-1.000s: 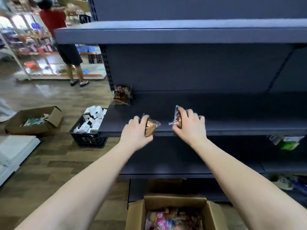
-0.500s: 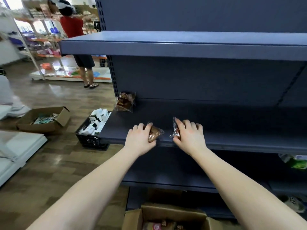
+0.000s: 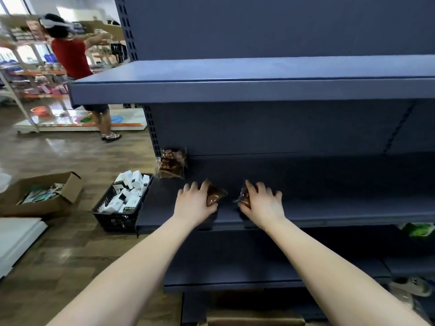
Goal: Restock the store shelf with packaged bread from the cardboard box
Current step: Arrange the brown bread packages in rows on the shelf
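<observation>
Quick look at where you're at: your left hand (image 3: 195,204) has its fingers wrapped round a small brown bread packet (image 3: 215,195), and your right hand (image 3: 262,204) is gripping a second bread packet (image 3: 244,196) with the fingers spread over the top of it. Both sit in the middle of the frame, just apart from each other, down on the dark blue shelf (image 3: 341,208).

Compared with half a second ago, you've pushed both hands further in. Back then they were right at the front lip; now they're past it and over the board, with the packets low against the surface. I can't tell if the packets are fully resting on it yet.

Your view has tipped up too, so the cardboard box (image 3: 254,321) you're pulling from has slid down to a sliver at the bottom edge. The standing bread pack (image 3: 171,163) at the back left corner of the shelf hasn't budged.

On the left of the frame the black crate (image 3: 122,205) of white boxes is on the floor by the shelf end, and the person in the red top (image 3: 70,57) at upper left now has both arms raised toward the far racks.
</observation>
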The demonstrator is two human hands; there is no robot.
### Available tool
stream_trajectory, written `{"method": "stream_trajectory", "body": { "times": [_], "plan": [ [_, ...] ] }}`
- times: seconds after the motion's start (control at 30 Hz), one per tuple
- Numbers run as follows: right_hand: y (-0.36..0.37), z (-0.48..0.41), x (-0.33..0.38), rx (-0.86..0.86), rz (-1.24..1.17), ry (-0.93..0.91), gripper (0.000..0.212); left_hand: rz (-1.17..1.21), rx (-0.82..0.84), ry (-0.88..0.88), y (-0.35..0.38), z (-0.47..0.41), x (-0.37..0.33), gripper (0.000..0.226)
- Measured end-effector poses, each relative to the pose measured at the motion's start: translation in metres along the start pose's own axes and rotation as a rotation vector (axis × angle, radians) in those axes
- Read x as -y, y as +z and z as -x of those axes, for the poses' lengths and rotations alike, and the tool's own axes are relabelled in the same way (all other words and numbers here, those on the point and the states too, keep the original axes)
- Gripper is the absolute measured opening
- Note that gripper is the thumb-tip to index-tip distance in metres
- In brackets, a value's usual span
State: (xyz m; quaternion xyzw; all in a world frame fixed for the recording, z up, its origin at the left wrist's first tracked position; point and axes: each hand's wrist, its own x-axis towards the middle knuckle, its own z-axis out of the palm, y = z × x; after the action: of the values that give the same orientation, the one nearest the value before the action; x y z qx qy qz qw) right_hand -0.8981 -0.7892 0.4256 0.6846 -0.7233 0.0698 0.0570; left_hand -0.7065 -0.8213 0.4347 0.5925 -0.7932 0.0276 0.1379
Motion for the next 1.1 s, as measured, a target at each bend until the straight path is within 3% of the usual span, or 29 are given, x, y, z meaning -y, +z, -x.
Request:
{"method": "stream_trajectory", "body": {
  "times": [0.37, 0.73, 1.1],
  "plan": [
    [0.007, -0.033, 0.021, 0.191, -0.004, 0.079, 0.089, 0.034, 0.211, 0.084, 0.02, -0.044, 0.02, 0.074],
    [0.016, -0.042, 0.018, 0.236, 0.008, 0.11, 0.082, 0.113, 0.126, 0.151, 0.027, -0.053, 0.039, 0.069],
    [-0.023, -0.087, 0.066, -0.066, -0.005, -0.019, 0.075, 0.104, 0.085, -0.014, 0.007, -0.035, 0.102, 0.065]
  ]
}}
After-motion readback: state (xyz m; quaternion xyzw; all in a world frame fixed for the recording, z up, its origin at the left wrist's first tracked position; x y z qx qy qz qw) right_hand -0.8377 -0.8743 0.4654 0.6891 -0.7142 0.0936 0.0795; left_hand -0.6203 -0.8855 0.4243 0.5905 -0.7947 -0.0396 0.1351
